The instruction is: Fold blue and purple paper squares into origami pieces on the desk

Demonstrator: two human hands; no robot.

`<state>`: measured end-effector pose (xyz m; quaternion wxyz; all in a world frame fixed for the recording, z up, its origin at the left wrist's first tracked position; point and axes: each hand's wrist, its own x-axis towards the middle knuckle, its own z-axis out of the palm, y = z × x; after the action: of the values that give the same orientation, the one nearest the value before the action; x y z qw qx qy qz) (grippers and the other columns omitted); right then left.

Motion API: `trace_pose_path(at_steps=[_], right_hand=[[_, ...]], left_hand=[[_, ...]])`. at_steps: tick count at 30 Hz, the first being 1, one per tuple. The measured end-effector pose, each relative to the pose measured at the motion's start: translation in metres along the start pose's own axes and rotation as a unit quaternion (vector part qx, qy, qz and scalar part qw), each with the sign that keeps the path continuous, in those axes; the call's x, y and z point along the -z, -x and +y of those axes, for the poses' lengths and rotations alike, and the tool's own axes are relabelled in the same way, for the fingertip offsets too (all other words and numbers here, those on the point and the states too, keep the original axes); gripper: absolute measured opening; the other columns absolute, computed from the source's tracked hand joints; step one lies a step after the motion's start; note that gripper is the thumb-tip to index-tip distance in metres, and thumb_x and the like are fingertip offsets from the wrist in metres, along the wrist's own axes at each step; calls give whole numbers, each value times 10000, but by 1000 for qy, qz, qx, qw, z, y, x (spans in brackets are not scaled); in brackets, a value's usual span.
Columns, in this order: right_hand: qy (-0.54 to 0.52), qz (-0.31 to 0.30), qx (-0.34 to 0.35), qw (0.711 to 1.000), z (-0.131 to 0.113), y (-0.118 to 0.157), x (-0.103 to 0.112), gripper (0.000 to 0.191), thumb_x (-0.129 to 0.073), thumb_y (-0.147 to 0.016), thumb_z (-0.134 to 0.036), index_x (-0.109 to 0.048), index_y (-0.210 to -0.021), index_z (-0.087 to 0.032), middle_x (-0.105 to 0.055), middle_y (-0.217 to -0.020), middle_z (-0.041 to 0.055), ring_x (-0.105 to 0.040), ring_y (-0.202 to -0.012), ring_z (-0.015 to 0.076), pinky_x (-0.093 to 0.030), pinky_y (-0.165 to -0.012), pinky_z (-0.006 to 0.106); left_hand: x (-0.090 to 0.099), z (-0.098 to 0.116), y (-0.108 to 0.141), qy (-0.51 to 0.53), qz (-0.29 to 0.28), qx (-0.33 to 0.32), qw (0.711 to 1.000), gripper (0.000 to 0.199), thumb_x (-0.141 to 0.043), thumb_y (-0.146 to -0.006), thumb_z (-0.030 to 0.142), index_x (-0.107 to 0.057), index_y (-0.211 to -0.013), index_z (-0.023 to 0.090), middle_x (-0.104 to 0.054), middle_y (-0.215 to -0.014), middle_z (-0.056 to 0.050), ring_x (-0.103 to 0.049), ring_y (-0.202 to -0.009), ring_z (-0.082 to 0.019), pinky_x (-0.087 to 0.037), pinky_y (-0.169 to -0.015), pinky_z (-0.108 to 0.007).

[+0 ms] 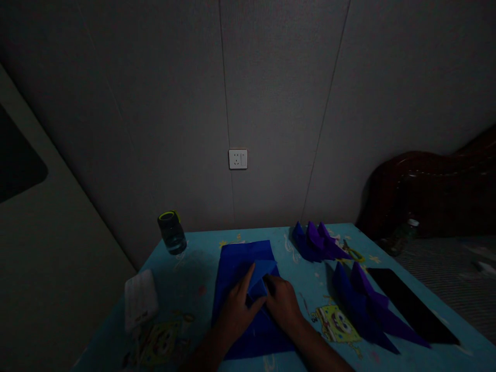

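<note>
A folded piece of blue paper lies over a larger dark blue paper sheet in the middle of the table. My left hand grips the folded paper from its left, index finger stretched along it and thumb across its near edge. From the right, my right hand has its fingers curled at a raised, open fold of the same paper. Those right fingertips are partly hidden in shadow.
Folded blue and purple paper boats stand at the back right, by scissors. More folded boats lie nearer, beside a black flat phone-like slab. Leftward are a water bottle and a white power bank with a cable.
</note>
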<state>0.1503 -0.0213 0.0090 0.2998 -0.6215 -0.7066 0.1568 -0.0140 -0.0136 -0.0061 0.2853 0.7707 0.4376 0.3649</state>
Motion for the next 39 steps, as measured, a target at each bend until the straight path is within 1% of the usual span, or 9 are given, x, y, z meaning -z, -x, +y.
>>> trace_pose_path(at_steps=[4, 8, 12, 15, 18, 25, 28, 32, 39], right_hand=[[4, 14, -52, 999, -2, 0, 0, 278, -450, -936, -193, -716, -859, -173, -764, -839, 84, -708, -738, 187, -398, -637, 240], [65, 27, -68, 995, -3, 1, -1, 274, -459, -936, -184, -715, -843, -150, -765, -840, 106, -712, -742, 198, -373, -638, 257], [93, 45, -83, 991, -3, 1, 5, 299, -466, -941, -203, -714, -786, -143, -758, -789, 111, -708, -718, 201, -352, -627, 270], [81, 53, -76, 992, -4, 0, 11, 342, -430, -967, -230, -722, -805, -155, -760, -795, 97, -708, -720, 198, -349, -631, 273], [81, 48, -68, 993, -5, 0, 15, 297, -438, -953, -201, -722, -874, -167, -763, -823, 80, -708, -737, 195, -352, -640, 270], [111, -15, -2, 994, -5, 4, 12, 220, -470, -916, -172, -689, -906, -185, -754, -824, 56, -703, -740, 183, -360, -634, 252], [114, -18, 10, 993, -6, 6, 12, 230, -458, -919, -157, -686, -911, -186, -750, -835, 54, -705, -759, 182, -376, -651, 249], [135, -22, 12, 991, -9, 6, 11, 230, -461, -910, -139, -682, -962, -175, -745, -860, 68, -705, -780, 190, -399, -670, 254], [196, 0, -33, 980, -6, 4, 3, 315, -430, -953, -209, -698, -795, -159, -733, -805, 119, -707, -719, 227, -395, -615, 287]], left_hand=[[-3, 0, 0, -39, 2, -31, 999, 616, -503, -937, 306, -280, -1510, 292, -467, -1489, -63, -460, -1351, -230, -405, -1112, -408], [-2, 2, -2, -52, 8, -59, 997, 570, -421, -962, 244, -281, -1512, 282, -472, -1485, -66, -466, -1348, -210, -410, -1112, -381], [-1, 1, -3, -46, 29, -58, 997, 528, -386, -966, 217, -339, -1489, 266, -495, -1465, -76, -474, -1341, -209, -406, -1116, -390], [-1, -3, -5, -30, 64, -33, 997, 492, -381, -971, 236, -386, -1463, 248, -533, -1429, -86, -503, -1315, -215, -419, -1103, -405], [-2, -11, -6, -18, 94, -12, 995, 457, -380, -977, 266, -429, -1430, 227, -563, -1397, -102, -532, -1287, -223, -433, -1087, -419], [-5, -32, -13, -13, 157, 7, 987, 423, -372, -976, 261, -476, -1381, 198, -574, -1385, -118, -533, -1288, -236, -437, -1079, -447], [-4, -34, -13, -26, 153, -5, 988, 433, -356, -975, 235, -462, -1392, 188, -571, -1387, -121, -532, -1289, -228, -445, -1072, -437], [-3, -25, -10, -61, 130, -25, 989, 421, -367, -970, 228, -491, -1370, 196, -599, -1343, -122, -564, -1249, -228, -459, -1061, -432], [2, -1, -8, -72, 59, -63, 994, 385, -428, -962, 266, -545, -1326, 219, -650, -1236, -103, -622, -1149, -208, -505, -1010, -357]])
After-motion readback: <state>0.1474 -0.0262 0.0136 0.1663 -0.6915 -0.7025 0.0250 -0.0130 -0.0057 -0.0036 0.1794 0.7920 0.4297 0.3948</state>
